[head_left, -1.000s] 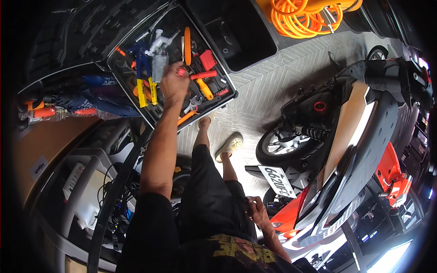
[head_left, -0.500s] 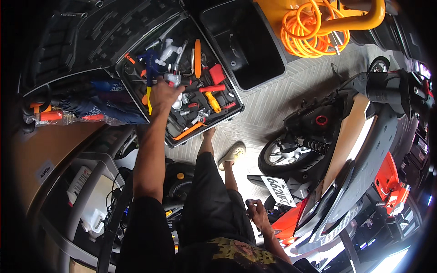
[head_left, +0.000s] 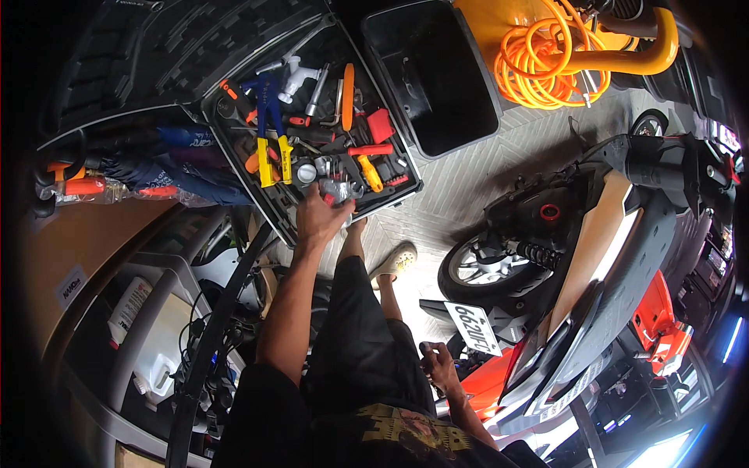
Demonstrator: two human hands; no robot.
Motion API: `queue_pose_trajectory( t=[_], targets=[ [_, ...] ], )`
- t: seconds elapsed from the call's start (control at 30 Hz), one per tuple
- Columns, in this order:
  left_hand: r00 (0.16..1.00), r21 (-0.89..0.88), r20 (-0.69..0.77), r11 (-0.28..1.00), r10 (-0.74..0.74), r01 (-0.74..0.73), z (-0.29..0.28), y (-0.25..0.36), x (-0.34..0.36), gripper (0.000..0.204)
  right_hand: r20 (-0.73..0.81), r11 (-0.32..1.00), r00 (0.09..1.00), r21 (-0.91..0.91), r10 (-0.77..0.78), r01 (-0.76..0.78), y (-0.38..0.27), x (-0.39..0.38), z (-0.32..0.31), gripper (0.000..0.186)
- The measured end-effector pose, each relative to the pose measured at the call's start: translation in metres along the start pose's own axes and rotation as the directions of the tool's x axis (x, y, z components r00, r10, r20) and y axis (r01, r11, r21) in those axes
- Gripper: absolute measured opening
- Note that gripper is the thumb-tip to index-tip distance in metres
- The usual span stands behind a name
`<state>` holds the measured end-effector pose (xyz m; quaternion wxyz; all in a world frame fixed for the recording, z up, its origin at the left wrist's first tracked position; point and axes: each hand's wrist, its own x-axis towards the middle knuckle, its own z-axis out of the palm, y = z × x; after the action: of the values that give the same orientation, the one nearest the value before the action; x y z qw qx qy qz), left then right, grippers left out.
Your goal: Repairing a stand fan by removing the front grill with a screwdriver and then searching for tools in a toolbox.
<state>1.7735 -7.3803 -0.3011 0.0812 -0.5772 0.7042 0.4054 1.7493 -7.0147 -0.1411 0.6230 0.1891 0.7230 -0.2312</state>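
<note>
My left hand [head_left: 318,221] is closed round a small clear-and-red item [head_left: 339,189] at the near edge of an open black toolbox [head_left: 411,181]. Its exact kind is hard to make out. In the box, a two-handled blue-and-yellow hand tool [head_left: 270,125] lies left of a white plastic tap [head_left: 297,79]. Several other tools surround them, among them an orange-handled tool [head_left: 347,97], a red-handled tool [head_left: 370,150] and a yellow screwdriver [head_left: 370,173]. Low on the right, my right hand [head_left: 439,365] has its fingers curled round a small dark object [head_left: 426,348].
Beyond the toolbox is a black bin [head_left: 437,78], with a coiled orange hose [head_left: 538,66] to its right. A motorcycle [head_left: 593,257] fills the right side. A grey shelf cart [head_left: 148,273] holding a white jug [head_left: 160,366] stands at left; folded umbrellas [head_left: 168,175] lie beside the toolbox.
My left hand has moved right and nearer to me with the clear-and-red item, uncovering the blue-and-yellow tool. My right hand stays almost where it was.
</note>
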Motion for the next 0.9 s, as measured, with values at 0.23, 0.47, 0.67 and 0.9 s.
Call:
queue_pose_trajectory(
  t=[0.23,0.47,0.67,0.9],
  targets=[
    [0.992,-0.020,-0.109,0.998,0.056,-0.058,-0.016,0.052,0.095,0.073,-0.045,0.997,0.997,-0.038,0.067,-0.069,0.019,0.005,0.003,0.042],
    [0.983,0.276,0.096,0.945,0.154,-0.175,-0.048,0.064,0.193,0.066,-0.074,0.999,0.996,0.023,0.045,-0.044,0.015,0.002,0.007,0.044],
    [0.997,0.447,0.052,0.894,-0.058,0.029,-0.094,0.008,0.153,0.067,-0.075,0.996,0.997,0.090,-0.005,0.011,0.025,0.007,0.016,0.041],
    [0.923,0.259,0.331,0.959,-0.199,0.114,-0.098,-0.043,0.173,0.055,-0.037,0.996,0.999,0.082,-0.018,0.021,0.032,0.002,0.020,0.040]
  ],
)
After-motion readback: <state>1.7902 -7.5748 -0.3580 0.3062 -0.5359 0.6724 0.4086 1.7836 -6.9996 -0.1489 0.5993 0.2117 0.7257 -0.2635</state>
